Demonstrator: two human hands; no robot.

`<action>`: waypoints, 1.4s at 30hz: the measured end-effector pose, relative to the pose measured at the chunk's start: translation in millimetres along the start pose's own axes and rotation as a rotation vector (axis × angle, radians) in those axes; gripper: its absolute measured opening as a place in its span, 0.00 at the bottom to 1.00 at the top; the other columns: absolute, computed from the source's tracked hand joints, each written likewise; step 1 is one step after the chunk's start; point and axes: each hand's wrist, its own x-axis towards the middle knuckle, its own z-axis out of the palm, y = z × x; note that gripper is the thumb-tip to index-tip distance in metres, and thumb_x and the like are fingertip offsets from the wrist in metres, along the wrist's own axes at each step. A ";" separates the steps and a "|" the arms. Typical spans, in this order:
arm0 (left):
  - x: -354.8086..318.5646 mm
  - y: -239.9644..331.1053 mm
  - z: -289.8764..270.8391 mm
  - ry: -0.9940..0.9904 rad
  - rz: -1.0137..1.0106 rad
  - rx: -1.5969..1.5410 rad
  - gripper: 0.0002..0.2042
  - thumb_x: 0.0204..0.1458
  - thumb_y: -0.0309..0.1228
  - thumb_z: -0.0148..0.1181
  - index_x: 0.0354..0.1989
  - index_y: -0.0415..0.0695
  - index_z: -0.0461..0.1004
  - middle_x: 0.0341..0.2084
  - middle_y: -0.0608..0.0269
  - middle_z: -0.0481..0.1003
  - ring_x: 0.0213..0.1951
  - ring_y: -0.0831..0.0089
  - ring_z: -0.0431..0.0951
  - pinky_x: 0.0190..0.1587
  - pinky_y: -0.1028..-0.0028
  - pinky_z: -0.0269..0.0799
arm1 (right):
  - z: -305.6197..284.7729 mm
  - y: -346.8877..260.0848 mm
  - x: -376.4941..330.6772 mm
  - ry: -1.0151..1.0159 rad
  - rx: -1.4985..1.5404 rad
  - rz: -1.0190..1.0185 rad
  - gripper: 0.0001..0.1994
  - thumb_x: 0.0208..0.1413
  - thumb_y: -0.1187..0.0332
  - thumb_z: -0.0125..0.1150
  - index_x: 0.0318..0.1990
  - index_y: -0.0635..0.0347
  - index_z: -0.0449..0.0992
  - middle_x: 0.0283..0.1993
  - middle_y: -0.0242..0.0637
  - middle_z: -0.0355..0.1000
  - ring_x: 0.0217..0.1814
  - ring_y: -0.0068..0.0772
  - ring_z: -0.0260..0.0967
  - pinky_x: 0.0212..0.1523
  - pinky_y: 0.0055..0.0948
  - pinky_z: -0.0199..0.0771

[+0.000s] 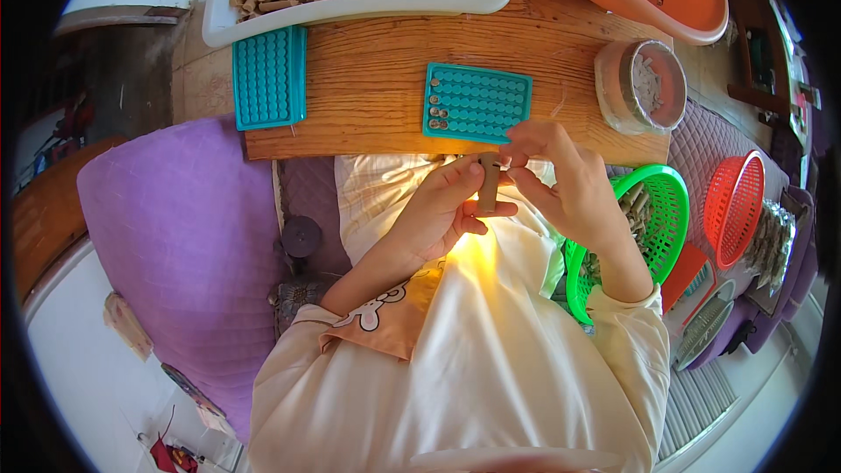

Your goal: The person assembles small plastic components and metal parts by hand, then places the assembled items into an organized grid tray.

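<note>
My left hand [438, 210] is closed around a brown tube-shaped piece [488, 188], held upright in front of my lap. At the tube's upper end is my right hand [569, 184], its thumb and fingertips bent together; anything between them is too small to name. Just beyond my hands on the wooden table lies a teal tray [477, 101] with rows of round pockets. Several small round pieces [434, 112] sit in pockets along its left side.
A second teal tray [270, 79] lies at the table's [368, 79] left. Behind it stands a white bin [368, 5] of brown pieces. An orange basin [692, 9] and a round tub [613, 88] are right. Beside me are a green basket [673, 210] and a red basket [734, 210].
</note>
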 end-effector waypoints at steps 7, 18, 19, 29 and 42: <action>2.4 -2.9 -6.8 -0.006 0.010 -0.012 0.19 0.52 0.41 0.43 0.48 0.42 0.60 0.38 0.59 0.70 0.34 0.69 0.75 0.17 0.87 0.69 | -0.7 -3.0 5.2 -0.077 -0.049 -0.032 0.13 0.44 0.79 0.51 0.38 0.63 0.60 0.25 0.44 0.68 0.28 0.44 0.68 0.25 0.31 0.68; 7.2 -10.2 -16.3 0.039 -0.033 0.000 0.17 0.53 0.41 0.43 0.46 0.44 0.62 0.36 0.61 0.70 0.34 0.71 0.75 0.17 0.88 0.67 | 8.4 8.0 12.9 -0.255 -0.050 0.122 0.07 0.43 0.77 0.50 0.32 0.64 0.63 0.22 0.45 0.66 0.24 0.47 0.66 0.24 0.35 0.66; 8.3 -12.7 -16.9 0.098 -0.036 0.003 0.16 0.53 0.40 0.42 0.45 0.43 0.63 0.37 0.60 0.71 0.33 0.71 0.75 0.15 0.89 0.65 | 10.3 10.7 13.9 -0.255 -0.050 0.123 0.07 0.43 0.77 0.50 0.32 0.64 0.63 0.22 0.45 0.66 0.24 0.47 0.66 0.24 0.35 0.66; 6.6 -23.9 -15.1 0.141 -0.037 0.332 0.15 0.54 0.40 0.39 0.46 0.44 0.62 0.37 0.65 0.70 0.32 0.78 0.74 0.20 0.89 0.61 | 11.7 26.8 13.9 -0.396 -0.044 0.165 0.06 0.36 0.79 0.54 0.25 0.65 0.66 0.21 0.44 0.67 0.24 0.43 0.67 0.24 0.32 0.66; -5.5 4.3 -6.9 -0.110 0.106 -0.042 0.14 0.52 0.33 0.40 0.47 0.45 0.58 0.45 0.56 0.65 0.50 0.66 0.64 0.38 0.75 0.70 | -10.4 46.0 8.7 -0.039 0.586 0.369 0.15 0.52 0.60 0.50 0.34 0.66 0.67 0.27 0.30 0.65 0.29 0.17 0.61 0.30 0.16 0.63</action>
